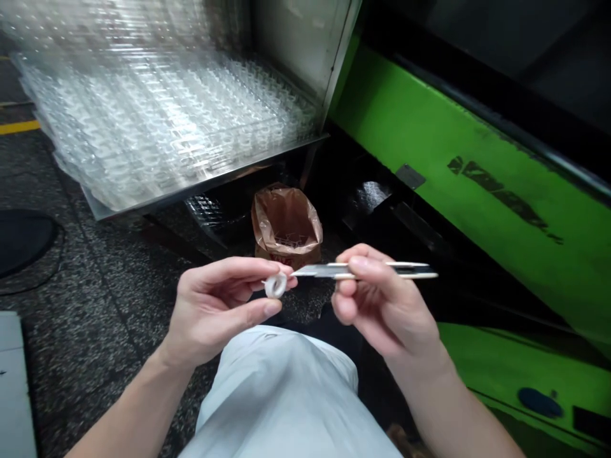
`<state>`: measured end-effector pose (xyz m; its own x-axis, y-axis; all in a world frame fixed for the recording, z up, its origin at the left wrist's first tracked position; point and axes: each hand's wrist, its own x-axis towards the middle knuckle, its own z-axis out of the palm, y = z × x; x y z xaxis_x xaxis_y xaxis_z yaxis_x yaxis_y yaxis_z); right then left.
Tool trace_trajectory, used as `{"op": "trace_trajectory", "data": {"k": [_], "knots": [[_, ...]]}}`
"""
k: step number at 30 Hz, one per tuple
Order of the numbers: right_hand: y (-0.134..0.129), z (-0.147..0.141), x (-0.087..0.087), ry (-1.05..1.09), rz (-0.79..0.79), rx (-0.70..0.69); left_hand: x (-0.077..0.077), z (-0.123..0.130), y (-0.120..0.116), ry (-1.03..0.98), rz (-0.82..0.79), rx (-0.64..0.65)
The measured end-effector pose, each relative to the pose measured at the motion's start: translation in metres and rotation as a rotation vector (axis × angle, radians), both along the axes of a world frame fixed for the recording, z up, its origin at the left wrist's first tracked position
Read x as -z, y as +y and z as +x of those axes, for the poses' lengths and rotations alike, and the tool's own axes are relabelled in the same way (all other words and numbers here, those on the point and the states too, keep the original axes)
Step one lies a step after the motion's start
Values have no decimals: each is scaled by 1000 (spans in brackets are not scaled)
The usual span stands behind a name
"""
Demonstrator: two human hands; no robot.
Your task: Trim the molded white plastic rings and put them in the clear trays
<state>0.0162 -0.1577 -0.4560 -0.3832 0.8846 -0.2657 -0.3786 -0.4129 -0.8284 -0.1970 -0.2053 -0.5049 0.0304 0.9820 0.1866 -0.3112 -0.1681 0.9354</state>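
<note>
L hand (210, 305) has fingers pinching sm. white plastic ring (271, 290); R hand (386, 299) grips slim cream-and-grey knife (321, 271), tip just beside ring. Open air btwn hands & grey metal bench (229, 172) edge.

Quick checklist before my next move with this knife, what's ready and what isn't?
1. White ring pinched in the left hand: ok.
2. Knife gripped in the right hand: ok.
3. Blade directed away from the left fingertips: not ok, it points toward them.
4. Blade tip touching the ring: cannot tell.
5. Paper bag beyond the hands, mouth open: ok.
</note>
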Motion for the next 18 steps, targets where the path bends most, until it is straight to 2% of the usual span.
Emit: {"op": "trace_trajectory", "data": {"k": [2, 4, 8, 10, 14, 18], "knots": [[-4, 5, 7, 126, -130, 108, 2, 6, 0, -102, -41, 67], [-10, 13, 11, 138, -119, 219, 3, 12, -1, -193, -59, 109], [-32, 32, 15, -35, 153, 418, 2, 25, -8, -289, -90, 143], [-44, 39, 15, -110, 256, 468, 0, 30, -15, -295, -94, 148], [-62, 49, 12, -188, 373, 402, -4, 36, -26, -227, -58, 131], [-74, 55, -2, -172, 515, 281, -16, 44, -38, -127, 16, 78]]}}
